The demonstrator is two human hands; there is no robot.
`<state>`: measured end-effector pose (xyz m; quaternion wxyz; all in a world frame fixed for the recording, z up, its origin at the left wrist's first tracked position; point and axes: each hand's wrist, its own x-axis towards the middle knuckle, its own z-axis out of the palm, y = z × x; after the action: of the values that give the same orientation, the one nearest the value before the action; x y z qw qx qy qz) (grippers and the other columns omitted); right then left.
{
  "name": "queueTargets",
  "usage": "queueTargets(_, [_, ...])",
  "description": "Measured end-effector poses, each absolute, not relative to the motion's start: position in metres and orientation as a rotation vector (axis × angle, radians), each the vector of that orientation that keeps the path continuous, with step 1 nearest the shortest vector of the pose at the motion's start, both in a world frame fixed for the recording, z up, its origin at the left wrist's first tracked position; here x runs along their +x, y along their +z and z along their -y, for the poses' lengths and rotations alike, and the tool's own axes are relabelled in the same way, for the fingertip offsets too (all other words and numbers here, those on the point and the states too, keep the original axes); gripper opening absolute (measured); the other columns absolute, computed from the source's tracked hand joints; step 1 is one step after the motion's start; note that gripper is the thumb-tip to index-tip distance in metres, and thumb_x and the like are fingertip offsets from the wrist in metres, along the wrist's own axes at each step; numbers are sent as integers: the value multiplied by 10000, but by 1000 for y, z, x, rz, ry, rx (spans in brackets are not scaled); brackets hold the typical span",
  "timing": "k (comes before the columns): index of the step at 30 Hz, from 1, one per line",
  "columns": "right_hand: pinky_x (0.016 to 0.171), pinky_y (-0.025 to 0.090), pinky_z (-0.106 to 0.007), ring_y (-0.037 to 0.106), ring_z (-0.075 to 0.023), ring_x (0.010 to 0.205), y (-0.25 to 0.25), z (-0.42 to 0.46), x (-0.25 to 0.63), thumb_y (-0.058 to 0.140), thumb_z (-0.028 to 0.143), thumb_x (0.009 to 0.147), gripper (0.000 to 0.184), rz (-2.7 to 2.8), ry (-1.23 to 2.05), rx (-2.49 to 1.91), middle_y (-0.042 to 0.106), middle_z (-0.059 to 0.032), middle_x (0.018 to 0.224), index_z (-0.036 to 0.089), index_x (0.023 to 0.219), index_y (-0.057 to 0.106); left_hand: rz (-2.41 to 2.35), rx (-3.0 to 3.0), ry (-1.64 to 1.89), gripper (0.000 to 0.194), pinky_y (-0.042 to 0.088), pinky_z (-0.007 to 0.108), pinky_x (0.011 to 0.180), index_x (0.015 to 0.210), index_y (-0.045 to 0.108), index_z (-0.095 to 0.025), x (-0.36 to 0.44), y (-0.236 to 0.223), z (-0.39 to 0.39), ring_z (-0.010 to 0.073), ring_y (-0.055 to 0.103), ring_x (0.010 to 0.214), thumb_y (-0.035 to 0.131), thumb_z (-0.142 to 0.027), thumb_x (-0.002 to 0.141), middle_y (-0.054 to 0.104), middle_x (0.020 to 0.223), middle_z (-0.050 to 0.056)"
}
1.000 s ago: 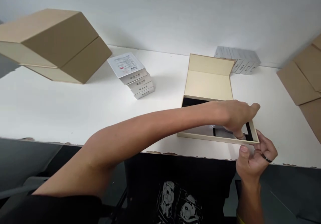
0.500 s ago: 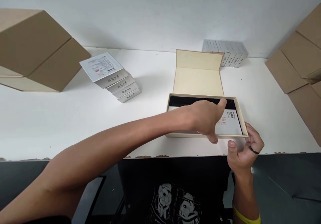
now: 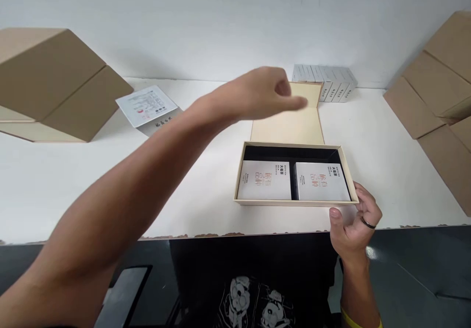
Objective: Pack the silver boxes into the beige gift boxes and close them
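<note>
Here, left hand (image 3: 265, 92) hovers clear of box rim (image 3: 265, 202).

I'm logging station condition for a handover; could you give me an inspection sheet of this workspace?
Surface: white table, front edge chipped.
Job's things: open box with two white cartons side by side, lid folded back behind.
Clutter: carton stack at left, partly hidden by the left arm; carton row near the wall; brown boxes at left, brown cardboard at right.
Left grip: over the lid, nothing seen in it.
Right grip: at the box's right front corner, thumb apart.
Cables: nothing clearly seen.
Surroundings: pale wall behind, dark floor below.
</note>
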<state>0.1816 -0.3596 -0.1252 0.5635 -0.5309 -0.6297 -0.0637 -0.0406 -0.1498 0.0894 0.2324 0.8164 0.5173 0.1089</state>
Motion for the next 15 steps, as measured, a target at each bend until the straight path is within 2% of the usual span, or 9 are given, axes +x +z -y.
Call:
queueTargets(2, [1072,580,-548,629,-321,1348,-125,361,180,764,353,969,709,1472,-133,-1252,594,-177,1468,240,1587,437,-1658,2211,413,480,515,508,1130,1377,587,-189,-40,75,122,387,617,1344,677,-466,995,660,1401,122])
queueTargets(5, [1085,569,-563,625,-325,1354,-126,363,179,769,320,962,705,1453,-118,-1276,594,-180,1474,236,1581,443,-1890,2055,414,685,448,542,1218,1567,422,-102,-35,46,84,451,516,1471,724,-260,973,487,1621,246])
queueTargets(7, [1091,560,-583,627,-334,1353,-127,363,178,768,311,959,697,1439,-113,-1289,597,-186,1474,230,1573,448,-1939,1920,375,738,477,518,1199,1609,376,-82,-31,30,63,432,531,1472,729,-180,968,480,1620,276])
queueTargets(11, [1070,567,-583,637,-343,1333,-131,364,180,767,313,957,670,1431,-114,-1297,612,-189,1451,221,1549,466,-1935,1801,354,447,619,488,1020,1430,612,-166,-32,6,36,295,696,1229,723,-350,1038,664,1401,140])
queueTargets(13, [1055,572,-580,643,-342,1315,-133,364,181,759,316,963,645,1426,-106,-1308,622,-186,1433,219,1533,473,-1938,1790,389,403,636,480,989,1365,655,-181,-35,-3,30,263,708,1176,726,-407,1039,679,1363,108])
queueTargets(15, [1048,571,-572,648,-336,1302,-134,365,182,765,310,961,634,1419,-89,-1315,626,-183,1427,220,1521,481,-1944,1803,456,336,635,456,972,1303,687,-164,-38,-7,28,263,722,1149,726,-368,1039,711,1302,110])
